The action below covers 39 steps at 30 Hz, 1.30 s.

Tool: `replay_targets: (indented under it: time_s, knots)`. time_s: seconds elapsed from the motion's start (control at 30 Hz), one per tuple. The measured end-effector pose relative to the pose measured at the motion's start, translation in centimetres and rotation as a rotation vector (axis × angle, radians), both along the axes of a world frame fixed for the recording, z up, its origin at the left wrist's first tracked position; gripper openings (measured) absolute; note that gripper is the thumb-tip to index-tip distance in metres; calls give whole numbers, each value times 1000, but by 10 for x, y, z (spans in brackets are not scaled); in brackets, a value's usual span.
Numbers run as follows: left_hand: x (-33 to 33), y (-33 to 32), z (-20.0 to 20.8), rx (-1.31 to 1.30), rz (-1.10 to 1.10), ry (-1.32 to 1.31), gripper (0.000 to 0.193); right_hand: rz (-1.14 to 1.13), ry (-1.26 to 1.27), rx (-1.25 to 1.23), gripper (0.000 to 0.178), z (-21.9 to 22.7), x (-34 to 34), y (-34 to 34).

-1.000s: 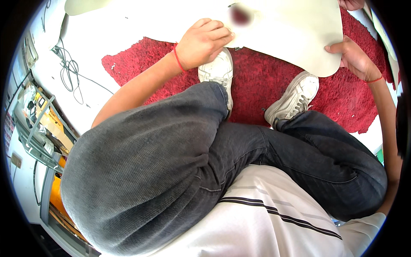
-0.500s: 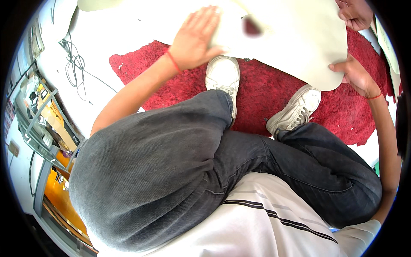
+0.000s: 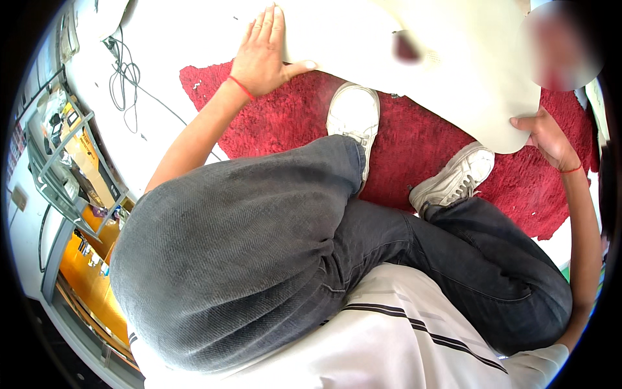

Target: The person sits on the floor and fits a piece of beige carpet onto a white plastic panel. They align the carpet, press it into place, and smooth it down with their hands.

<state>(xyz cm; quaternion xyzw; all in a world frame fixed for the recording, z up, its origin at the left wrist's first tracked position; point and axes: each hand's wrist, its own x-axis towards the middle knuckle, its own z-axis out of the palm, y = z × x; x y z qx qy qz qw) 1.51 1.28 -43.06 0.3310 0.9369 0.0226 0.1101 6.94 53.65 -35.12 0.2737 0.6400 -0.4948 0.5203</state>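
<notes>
A large cream-coloured flexible sheet (image 3: 476, 78) with a dark hole in it spans the top of the view, above my shoes. My left hand (image 3: 260, 65) lies flat by the sheet's left edge, fingers stretched and thumb spread toward the near edge; it grips nothing. At the sheet's near right corner, my right hand (image 3: 549, 137) pinches the rim between thumb and curled fingers. The sheet's far side runs out of view.
Under the sheet lies a shaggy red rug (image 3: 414, 155), with my white shoes (image 3: 353, 110) on it. A dark cable (image 3: 123, 81) coils on the white floor at left. A metal rack (image 3: 61, 162) with boxes stands farther left. A blurred patch covers the upper right.
My left hand has slid leftward along the sheet. My right hand keeps its hold on the corner. Another person's hand, earlier on the sheet's far right edge, is no longer visible.
</notes>
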Motion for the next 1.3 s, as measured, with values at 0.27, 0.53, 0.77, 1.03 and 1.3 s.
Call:
replay_targets:
  time_s: [0.27, 0.53, 0.77, 1.03, 1.3]
  knots:
    - [15, 94, 1, 337, -205, -194, 106, 49, 22, -18, 58, 8, -3, 0]
    - [-20, 90, 14, 335, -243, -167, 77, 73, 233, -161, 54, 24, -34, -9]
    - [-27, 98, 14, 343, -290, -263, 72, 339, 501, 61, 35, 72, -38, -84]
    - [-38, 98, 7, 439, -279, -507, 58, 647, 980, 26, 17, 80, 11, -146]
    - [-33, 118, 18, 423, -244, -467, 62, 278, 682, -91, 75, 66, -13, -104]
